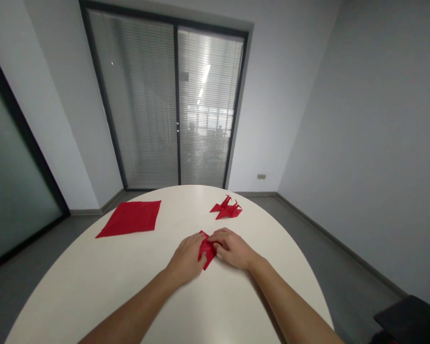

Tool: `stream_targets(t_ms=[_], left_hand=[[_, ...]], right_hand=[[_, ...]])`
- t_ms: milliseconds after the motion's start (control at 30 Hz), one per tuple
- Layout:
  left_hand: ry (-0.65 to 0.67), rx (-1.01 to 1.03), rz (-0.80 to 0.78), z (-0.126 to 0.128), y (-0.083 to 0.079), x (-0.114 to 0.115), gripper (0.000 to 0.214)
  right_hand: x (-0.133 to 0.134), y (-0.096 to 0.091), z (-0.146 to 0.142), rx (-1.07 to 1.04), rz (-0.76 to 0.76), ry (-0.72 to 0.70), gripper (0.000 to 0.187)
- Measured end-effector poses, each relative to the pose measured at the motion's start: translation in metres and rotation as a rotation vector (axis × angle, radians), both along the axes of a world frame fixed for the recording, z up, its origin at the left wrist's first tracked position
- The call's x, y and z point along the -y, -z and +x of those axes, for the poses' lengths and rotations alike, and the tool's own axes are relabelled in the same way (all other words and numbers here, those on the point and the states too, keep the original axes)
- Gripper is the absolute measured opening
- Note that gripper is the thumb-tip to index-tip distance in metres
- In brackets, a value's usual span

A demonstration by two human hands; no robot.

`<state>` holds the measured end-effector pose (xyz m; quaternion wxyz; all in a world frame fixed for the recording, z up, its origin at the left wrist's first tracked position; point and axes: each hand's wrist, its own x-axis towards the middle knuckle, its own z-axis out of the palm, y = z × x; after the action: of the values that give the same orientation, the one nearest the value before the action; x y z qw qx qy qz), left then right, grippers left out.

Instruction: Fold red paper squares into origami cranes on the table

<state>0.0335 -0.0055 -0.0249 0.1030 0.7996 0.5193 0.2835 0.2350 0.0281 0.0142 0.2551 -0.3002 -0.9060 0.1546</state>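
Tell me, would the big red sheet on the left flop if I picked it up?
It would probably droop: the red sheet looks thin and spread out. It's likely light, since it looks like paper. It probably won't roll, because it lies flat on the table.

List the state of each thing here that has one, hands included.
Red paper between the hands: folded small, partly covered
Left hand: on the paper's left side
Right hand: fingers at its right side
Red sheet: spread flat
Red paper figures: folded, bird-like, grouped together
Blinds: lowered
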Motion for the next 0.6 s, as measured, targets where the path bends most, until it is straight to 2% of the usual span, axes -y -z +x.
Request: stream_targets(t_ms=[100,200,433,600], left_hand=[[0.009,-0.077,-0.001,0.0,-0.001,0.003,0.047],[0.0,-0.158,0.004,0.002,-0.006,0.007,0.05],[-0.042,-0.345,0.062,0.002,-0.027,0.013,0.037],[0.005,-0.343,0.027,0.001,-0.016,0.009,0.048]], right_hand=[[-0.001,0.001,0.002,0.003,0.002,0.01,0.03],[-0.003,0.007,0.003,0.028,0.016,0.001,0.031],[-0.013,0.019,0.014,0.103,0.051,0.172,0.031],[-0.007,0.013,0.002,0.062,0.024,0.275,0.034]])
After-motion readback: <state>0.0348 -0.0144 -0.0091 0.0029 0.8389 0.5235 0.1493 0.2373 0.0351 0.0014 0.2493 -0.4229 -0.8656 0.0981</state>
